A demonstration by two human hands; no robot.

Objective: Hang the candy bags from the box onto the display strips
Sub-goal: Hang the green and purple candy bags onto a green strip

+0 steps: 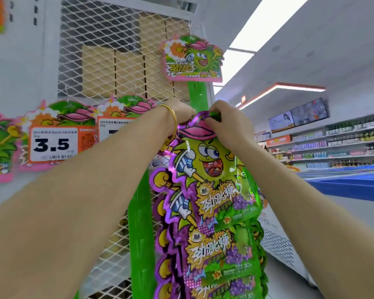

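Candy bag [205, 160] top edge pinched by left hand [181, 113], right hand [227, 121]

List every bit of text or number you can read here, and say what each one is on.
"3.5": price tag on the left header card.
"劲跳糖": top candy bag, repeated on the bag below.
"百达": small oval logo on both bags.
"30": bottom right of each bag.
"劲跳": header card above the green strip.
Tag's fine print and barcode, second tag, far shelf signs: too blurred.

Purple-edged candy bag [205, 160] against green strip [198, 91]
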